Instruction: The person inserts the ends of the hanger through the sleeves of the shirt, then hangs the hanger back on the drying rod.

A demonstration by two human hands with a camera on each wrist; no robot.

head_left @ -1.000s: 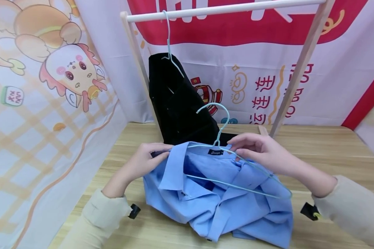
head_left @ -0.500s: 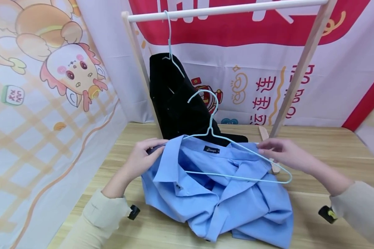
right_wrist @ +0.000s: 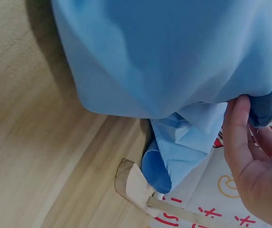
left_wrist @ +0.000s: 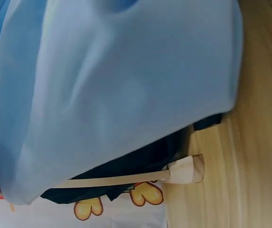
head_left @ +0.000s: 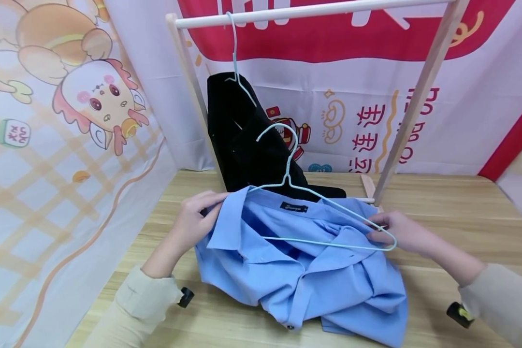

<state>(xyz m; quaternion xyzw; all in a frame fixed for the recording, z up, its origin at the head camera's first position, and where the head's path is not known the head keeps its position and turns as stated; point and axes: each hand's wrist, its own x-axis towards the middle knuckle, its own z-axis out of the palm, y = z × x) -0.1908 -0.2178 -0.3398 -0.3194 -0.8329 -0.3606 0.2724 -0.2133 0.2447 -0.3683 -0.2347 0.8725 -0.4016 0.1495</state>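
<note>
A light blue collared shirt (head_left: 261,270) lies bunched on the table, its collar toward the rack and its neck opening facing up. My left hand (head_left: 195,217) pinches it at the left shoulder beside the collar. A pale mint wire hanger (head_left: 322,244) has its left arm inside the shirt, while its right arm lies outside across the front. My right hand (head_left: 402,234) is at the hanger's right end. In the right wrist view, the right fingers (right_wrist: 240,118) pinch a fold of the shirt. Shirt fabric fills most of the left wrist view, where the left hand barely shows.
Behind the shirt stands a wooden rack (head_left: 411,116) with a white rail (head_left: 309,13). A black garment (head_left: 243,140) hangs from it on another hanger (head_left: 235,53). The wooden table (head_left: 452,203) extends to the right. Printed cloths (head_left: 330,77) line the back and left.
My right hand has moved right from near the collar label to the hanger's right end and now pinches the shirt there. The hanger's hook has shifted up and left. My left hand moved slightly left.
</note>
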